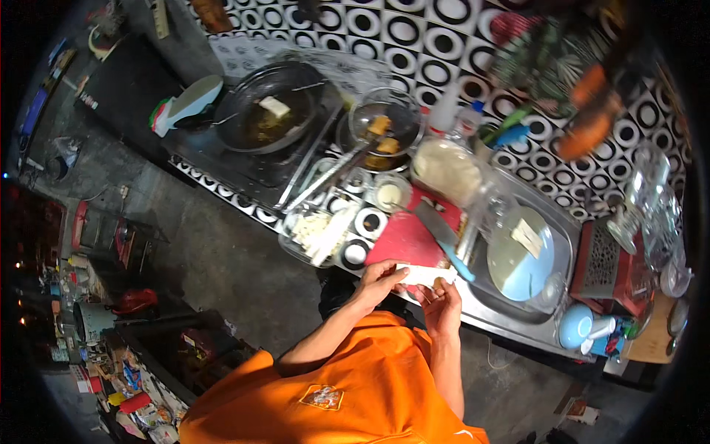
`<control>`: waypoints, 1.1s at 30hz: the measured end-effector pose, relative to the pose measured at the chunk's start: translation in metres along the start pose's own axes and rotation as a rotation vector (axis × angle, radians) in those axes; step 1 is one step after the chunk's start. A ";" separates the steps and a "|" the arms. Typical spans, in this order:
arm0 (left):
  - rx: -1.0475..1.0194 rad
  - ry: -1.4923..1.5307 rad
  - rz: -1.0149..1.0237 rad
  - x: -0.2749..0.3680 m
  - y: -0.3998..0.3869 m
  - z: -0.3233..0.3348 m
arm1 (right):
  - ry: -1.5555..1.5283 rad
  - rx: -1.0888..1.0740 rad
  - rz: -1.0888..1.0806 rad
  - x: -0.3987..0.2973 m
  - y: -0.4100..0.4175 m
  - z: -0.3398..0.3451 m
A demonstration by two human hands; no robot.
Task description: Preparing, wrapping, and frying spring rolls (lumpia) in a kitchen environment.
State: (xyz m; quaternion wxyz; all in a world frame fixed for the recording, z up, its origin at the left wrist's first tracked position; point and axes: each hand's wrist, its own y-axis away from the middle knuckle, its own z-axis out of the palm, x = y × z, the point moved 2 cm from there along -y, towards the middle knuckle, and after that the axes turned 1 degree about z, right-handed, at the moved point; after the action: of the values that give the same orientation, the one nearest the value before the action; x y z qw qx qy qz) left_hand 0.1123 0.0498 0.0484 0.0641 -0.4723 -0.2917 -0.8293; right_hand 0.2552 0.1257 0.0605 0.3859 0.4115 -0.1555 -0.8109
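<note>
My left hand (380, 286) and my right hand (442, 305) hold a flat white strip of food (424, 275) between them, by its two ends, at the near edge of a red cutting board (402, 238). A knife or cleaver with a light blue handle (456, 260) lies across the board. To the left, a glass dish (319, 236) holds white pieces. A wok (272, 111) on the stove contains oil and one pale rectangular piece (275, 106). Beyond the board, metal tongs (327, 180) lean on a bowl with a strainer (386, 125) holding browned pieces.
A steel sink (566, 244) at right holds a plate (518, 277) with pale strips on it. A container of pale food (448, 169), a small cup (389, 195) and bottles (468, 119) stand behind the board. A blue bowl (575, 326) sits at the counter's right end.
</note>
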 end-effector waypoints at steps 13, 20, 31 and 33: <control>0.054 0.399 0.330 0.118 0.056 -0.244 | 0.369 -0.387 0.045 0.085 -0.069 0.319; 0.149 0.569 0.286 0.110 0.076 -0.323 | 0.247 -0.221 0.111 0.109 -0.156 0.447; 0.323 0.682 0.343 0.105 0.091 -0.362 | 0.101 0.068 0.095 0.175 -0.302 0.457; 0.321 0.675 0.355 0.104 0.090 -0.364 | 0.118 0.012 0.093 0.183 -0.306 0.463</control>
State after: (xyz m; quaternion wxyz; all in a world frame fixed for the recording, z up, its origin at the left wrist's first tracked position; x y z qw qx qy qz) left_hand -0.1815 -0.2045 0.0327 0.3710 -0.2010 -0.2942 -0.8576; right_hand -0.3286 0.1574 0.0696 0.4291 0.4531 -0.1564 -0.7656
